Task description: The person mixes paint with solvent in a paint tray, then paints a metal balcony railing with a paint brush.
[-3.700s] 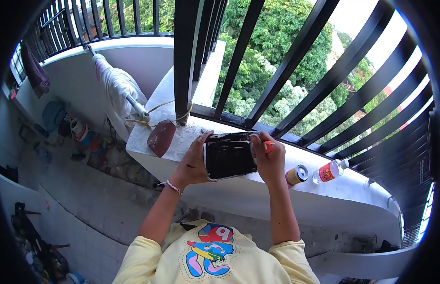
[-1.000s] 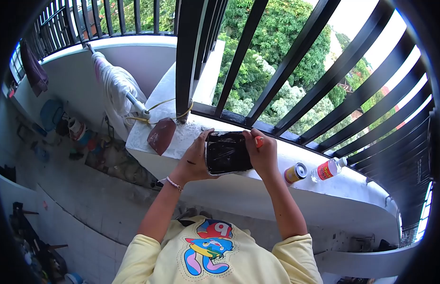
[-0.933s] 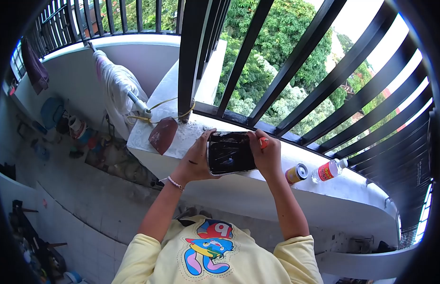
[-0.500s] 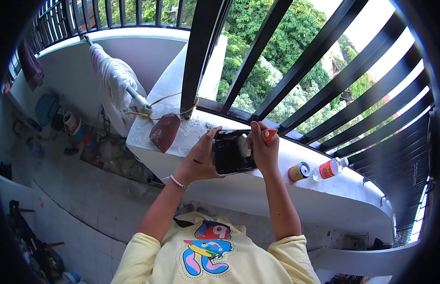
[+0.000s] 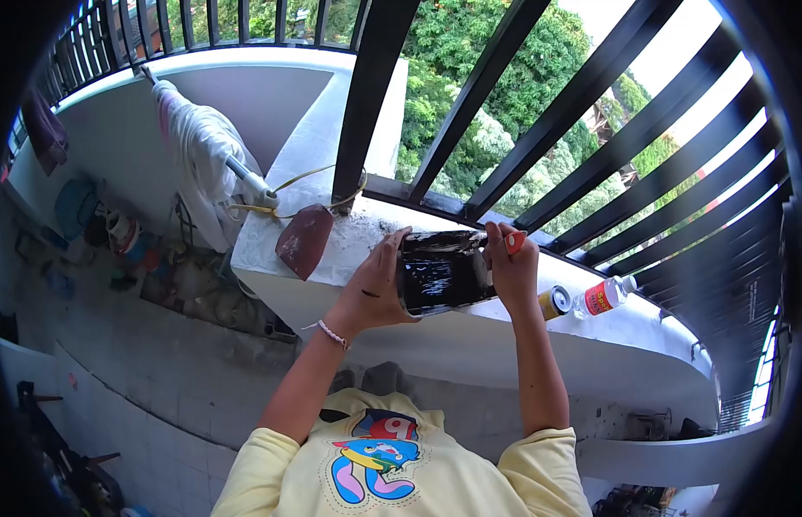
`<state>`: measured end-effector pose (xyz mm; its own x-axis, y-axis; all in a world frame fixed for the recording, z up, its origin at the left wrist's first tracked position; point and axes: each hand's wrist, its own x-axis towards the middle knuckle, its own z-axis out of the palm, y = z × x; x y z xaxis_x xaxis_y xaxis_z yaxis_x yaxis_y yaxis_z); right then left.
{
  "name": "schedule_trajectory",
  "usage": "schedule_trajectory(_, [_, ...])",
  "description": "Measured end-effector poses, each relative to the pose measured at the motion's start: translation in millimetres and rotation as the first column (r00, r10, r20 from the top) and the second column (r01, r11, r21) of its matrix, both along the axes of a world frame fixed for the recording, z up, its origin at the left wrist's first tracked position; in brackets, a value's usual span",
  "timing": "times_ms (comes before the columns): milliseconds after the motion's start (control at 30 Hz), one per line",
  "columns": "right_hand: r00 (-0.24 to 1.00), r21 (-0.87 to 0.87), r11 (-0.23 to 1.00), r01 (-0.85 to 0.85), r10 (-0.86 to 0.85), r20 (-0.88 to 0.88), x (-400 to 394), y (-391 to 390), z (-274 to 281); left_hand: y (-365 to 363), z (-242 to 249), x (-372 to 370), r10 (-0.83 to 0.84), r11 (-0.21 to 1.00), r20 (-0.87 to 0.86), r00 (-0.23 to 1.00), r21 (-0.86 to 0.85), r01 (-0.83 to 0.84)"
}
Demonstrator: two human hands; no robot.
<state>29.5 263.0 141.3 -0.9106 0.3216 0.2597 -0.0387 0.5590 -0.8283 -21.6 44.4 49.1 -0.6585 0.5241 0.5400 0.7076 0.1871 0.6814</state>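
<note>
A clear-sided container (image 5: 444, 274) with wet black paint inside is tilted above the white ledge. My left hand (image 5: 379, 280) is wrapped round its left side, with a dark smear on the skin. At the container's right edge, my right hand (image 5: 513, 263) is closed on a tool with a red handle (image 5: 515, 242); the tool's far end reaches the paint and is hard to make out. A dark red sandpaper piece (image 5: 304, 241) lies on the ledge left of my left hand.
On the ledge (image 5: 659, 332) to the right are a yellow can (image 5: 553, 302) and a labelled plastic bottle (image 5: 603, 297). Black railing bars (image 5: 496, 103) rise behind it. A white cloth (image 5: 198, 142) hangs on a pole at the left, near a yellow cord (image 5: 302, 178).
My right hand has moved right, from over the container to its right edge, with the red-handled tool. More of the black paint shows, and the container sits slightly farther right.
</note>
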Motion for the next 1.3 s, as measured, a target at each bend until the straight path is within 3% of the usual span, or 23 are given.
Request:
schedule_trajectory(100, [0.998,0.043,0.997,0.067,-0.066,-0.008,-5,-2,-6,0,-1,-1,-0.019,1.0,-0.007,1.0,0.005,0.019])
schedule_trajectory(200, [0.996,-0.227,0.974,-0.002,-0.018,-0.087,-15,-19,-12,-1,0,0,-0.031,1.0,-0.017,0.999,0.007,0.031])
schedule_trajectory(333, [0.997,-0.296,0.952,-0.075,0.068,-0.031,-21,-49,-10,-1,-3,-1,-0.042,0.999,0.03,0.999,0.009,0.042])
schedule_trajectory(400, [0.993,-0.406,0.906,-0.117,0.105,-0.054,-20,-61,-13,-4,-1,0,-0.042,0.999,0.048,0.998,-0.007,0.043])
schedule_trajectory(567, [0.99,-0.46,0.877,-0.143,0.118,-0.084,-10,-56,-12,-5,-1,0,-0.046,0.999,0.067,0.997,-0.02,0.047])
schedule_trajectory(667, [0.997,-0.185,0.979,-0.083,0.08,-0.022,-8,-39,-6,-4,1,1,-0.047,0.999,0.068,0.997,0.004,0.047])
schedule_trajectory(700, [0.997,-0.182,0.98,-0.078,0.076,-0.021,-7,-32,-6,-3,-2,1,-0.035,0.999,0.012,0.999,0.021,0.034])
schedule_trajectory(767, [0.999,0.046,0.998,-0.034,0.034,-0.008,-7,-20,-4,-1,-4,1,-0.023,0.999,-0.045,0.999,0.041,0.025])
schedule_trajectory(833, [1.0,0.08,0.997,-0.018,0.018,-0.003,-4,-16,1,-1,-4,2,-0.016,0.998,-0.083,0.996,0.067,0.022])
schedule_trajectory(933, [0.981,-0.251,0.968,-0.005,-0.045,-0.191,3,-15,13,-3,-9,3,-0.004,0.996,-0.089,0.996,0.09,0.012])
schedule_trajectory(1067, [0.933,-0.453,0.883,-0.12,-0.055,-0.355,23,-31,15,-5,-7,5,0.013,0.998,-0.139,0.99,0.065,-0.003])
schedule_trajectory(1233, [0.933,-0.697,0.716,-0.024,-0.234,-0.272,36,-82,-13,-4,-15,4,0.043,0.996,-0.123,0.992,0.081,-0.034])
schedule_trajectory(1300, [0.93,-0.66,0.744,-0.109,-0.158,-0.331,45,-79,-21,-5,-16,3,0.04,0.994,-0.108,0.993,0.106,-0.028])
